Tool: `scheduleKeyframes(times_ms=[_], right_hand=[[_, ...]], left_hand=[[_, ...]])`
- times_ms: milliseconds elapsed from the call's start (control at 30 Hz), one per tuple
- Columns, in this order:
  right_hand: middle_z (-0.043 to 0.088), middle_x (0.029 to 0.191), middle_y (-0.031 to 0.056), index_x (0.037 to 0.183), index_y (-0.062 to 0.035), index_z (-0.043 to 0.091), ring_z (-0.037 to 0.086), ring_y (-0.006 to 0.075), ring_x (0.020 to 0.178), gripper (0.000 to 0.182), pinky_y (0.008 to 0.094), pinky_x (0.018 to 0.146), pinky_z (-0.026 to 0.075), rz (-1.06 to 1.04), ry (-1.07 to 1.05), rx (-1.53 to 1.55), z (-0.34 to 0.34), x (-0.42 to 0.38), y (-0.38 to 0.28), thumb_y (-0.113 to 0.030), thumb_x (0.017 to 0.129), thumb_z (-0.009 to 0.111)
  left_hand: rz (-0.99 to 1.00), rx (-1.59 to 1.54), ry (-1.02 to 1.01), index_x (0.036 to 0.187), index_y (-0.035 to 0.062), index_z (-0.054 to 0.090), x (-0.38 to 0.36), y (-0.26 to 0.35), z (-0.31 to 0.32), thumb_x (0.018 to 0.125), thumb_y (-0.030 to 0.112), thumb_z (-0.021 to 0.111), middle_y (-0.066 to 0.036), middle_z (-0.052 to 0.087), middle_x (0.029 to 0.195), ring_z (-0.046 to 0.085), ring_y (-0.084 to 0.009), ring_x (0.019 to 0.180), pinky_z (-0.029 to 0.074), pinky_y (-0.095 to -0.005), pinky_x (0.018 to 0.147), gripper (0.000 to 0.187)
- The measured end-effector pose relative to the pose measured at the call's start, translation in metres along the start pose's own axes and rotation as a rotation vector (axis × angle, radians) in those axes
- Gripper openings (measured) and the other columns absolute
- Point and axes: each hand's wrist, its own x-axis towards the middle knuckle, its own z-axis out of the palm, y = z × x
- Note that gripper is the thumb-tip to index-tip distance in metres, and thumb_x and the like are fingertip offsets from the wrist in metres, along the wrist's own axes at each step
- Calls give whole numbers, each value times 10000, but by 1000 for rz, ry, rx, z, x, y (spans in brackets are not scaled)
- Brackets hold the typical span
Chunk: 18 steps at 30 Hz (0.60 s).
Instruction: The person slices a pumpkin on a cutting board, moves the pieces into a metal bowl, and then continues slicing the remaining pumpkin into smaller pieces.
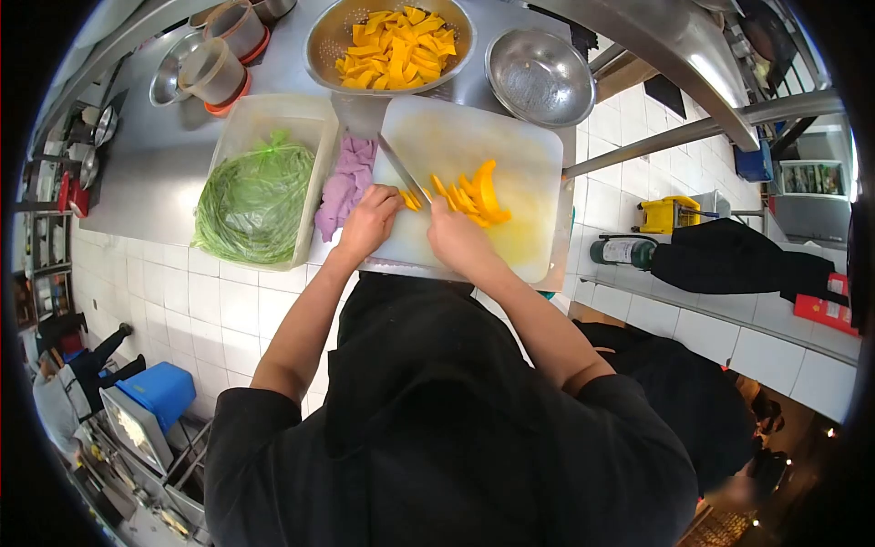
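Observation:
A white cutting board (474,128) lies in front of me on the steel counter. My right hand (460,239) is closed round the handle of a kitchen knife (404,170), its blade pointing away and to the left. My left hand (369,223) has its fingers bent and pressed on a small orange-yellow slice (410,200) beside the blade. Several curved orange-yellow slices (487,190), like pumpkin or mango, lie to the right of the knife. Behind the board, a perforated steel colander (319,55) holds many cut pieces (401,50) of the same kind.
An empty-looking steel bowl (540,77) stands at the back right. Left of the board are a crumpled purple cloth (346,187) and a plastic tub (319,118) holding a green bag (255,201). Plastic containers (212,71) sit farther left. Another person (68,401) is at the far left.

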Motion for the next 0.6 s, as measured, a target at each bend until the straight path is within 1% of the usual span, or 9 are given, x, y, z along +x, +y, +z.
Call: scheduleKeyframes(times_ms=[67, 100, 300, 367, 400, 467, 500, 567, 600], right_hand=[[720, 884, 313, 1278, 53, 503, 722, 498, 860, 346, 600, 765, 556, -31, 7, -41, -3, -14, 0, -96, 967, 518], [720, 884, 313, 1278, 53, 503, 722, 498, 860, 346, 600, 765, 556, -32, 3, -42, 3, -17, 0, -96, 967, 518], [710, 941, 339, 1146, 35, 527, 707, 508, 908, 246, 611, 810, 539, -8, 36, 120, 26, 25, 7, -129, 966, 564], [701, 918, 332, 1136, 34, 526, 696, 513, 871, 254, 611, 801, 528, -90, 81, 154, 14, 26, 19, -164, 983, 572], [701, 918, 332, 1136, 34, 526, 696, 513, 871, 254, 611, 801, 528, -86, 96, 157, 5, 18, 23, -164, 983, 572], [686, 859, 317, 1123, 34, 530, 681, 516, 819, 244, 609, 777, 513, -41, 200, 261, -14, -19, 29, -177, 1002, 556], [673, 829, 314, 1108, 33, 530, 668, 523, 800, 239, 604, 766, 509, -22, 191, 295, -24, -35, 37, -182, 1007, 553], [659, 799, 311, 1094, 32, 529, 656, 530, 780, 236, 599, 755, 504, 4, 186, 333, -37, -65, 57, -188, 1012, 550], [656, 800, 320, 1075, 33, 527, 652, 537, 781, 229, 597, 752, 504, 85, 149, 315, -41, -77, 67, -186, 1009, 552]], left_hand=[[28, 14, -18, 1017, 35, 726, 1, -2, -1, 874, 24, 742, -88, 711, 1111, 658, -308, 1058, 579, -403, 876, 144], [23, 14, -17, 1017, 35, 726, 2, -1, -2, 874, 24, 742, -88, 711, 1111, 658, -308, 1058, 579, -403, 876, 144], [80, 13, -69, 1008, 38, 734, 6, -7, -5, 895, 12, 722, -81, 711, 1125, 658, -319, 1058, 574, -413, 890, 116], [-30, -30, -119, 1115, 22, 726, 3, -5, -7, 907, 74, 749, -129, 696, 1202, 642, -353, 1129, 547, -445, 970, 215], [-15, -29, -124, 1115, 22, 726, 4, -4, -3, 907, 74, 749, -129, 696, 1202, 642, -353, 1129, 547, -445, 970, 215], [-169, 10, 6, 1347, 8, 634, 1, 4, 10, 914, 211, 798, -206, 627, 1362, 577, -397, 1275, 463, -479, 1087, 505], [-165, 6, 2, 1347, 8, 634, 6, 11, 14, 914, 211, 798, -206, 627, 1362, 577, -397, 1275, 463, -479, 1087, 505], [-177, 14, -91, 1524, 17, 484, 15, 28, 23, 901, 397, 812, -240, 501, 1524, 460, -421, 1410, 370, -508, 1175, 800], [-170, 12, -96, 1524, 17, 484, 20, 32, 30, 901, 397, 812, -240, 501, 1524, 460, -421, 1410, 370, -508, 1175, 800]])
